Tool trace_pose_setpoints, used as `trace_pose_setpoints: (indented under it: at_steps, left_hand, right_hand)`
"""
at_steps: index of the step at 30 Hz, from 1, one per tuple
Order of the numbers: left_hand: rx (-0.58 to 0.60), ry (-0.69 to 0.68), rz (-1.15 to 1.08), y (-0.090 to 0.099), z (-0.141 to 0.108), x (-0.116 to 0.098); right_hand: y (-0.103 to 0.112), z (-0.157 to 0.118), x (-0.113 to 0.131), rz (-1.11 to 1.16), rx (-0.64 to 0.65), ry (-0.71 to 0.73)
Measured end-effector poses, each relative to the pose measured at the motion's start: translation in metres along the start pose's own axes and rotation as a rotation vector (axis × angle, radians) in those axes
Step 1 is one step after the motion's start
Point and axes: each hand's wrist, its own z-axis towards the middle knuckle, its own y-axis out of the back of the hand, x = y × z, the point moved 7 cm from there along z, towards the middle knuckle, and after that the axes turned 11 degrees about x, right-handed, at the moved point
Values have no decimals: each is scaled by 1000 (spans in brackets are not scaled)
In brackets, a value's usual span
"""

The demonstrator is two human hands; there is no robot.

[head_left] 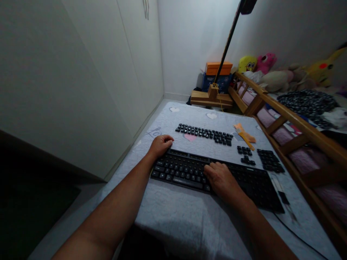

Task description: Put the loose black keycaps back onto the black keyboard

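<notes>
Black keyboard (187,169) | left hand (161,145): far-left corner | cloth (196,147) gap before keycaps (207,135)

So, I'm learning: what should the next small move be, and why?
Probably work at the spot under the right hand before turning to loose black plastic keycaps: this hand touches the long black keyboard, and the left hand sits by its far-left corner.

Left hand (162,144): fingers curled at far-left corner of black keyboard (180,169). Right hand (220,177): fingers bunched over its keys. Loose keycap rows (199,132) beyond, between both sets of fingers; keycap block (269,160) right of right fingers, farther out. Yellow-handled brush (246,140), orange cloth (251,138) past those. Black-handled tool (284,197) right of right fingers, beside keyboard.
</notes>
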Motion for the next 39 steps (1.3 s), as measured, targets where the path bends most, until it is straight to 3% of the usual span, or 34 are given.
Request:
trace_pose_setpoints:
  at_steps: [39]
  left_hand:
    - [8,0,-43,-1,2,7]
  right_hand:
    - [-4,1,-3,65,10,19]
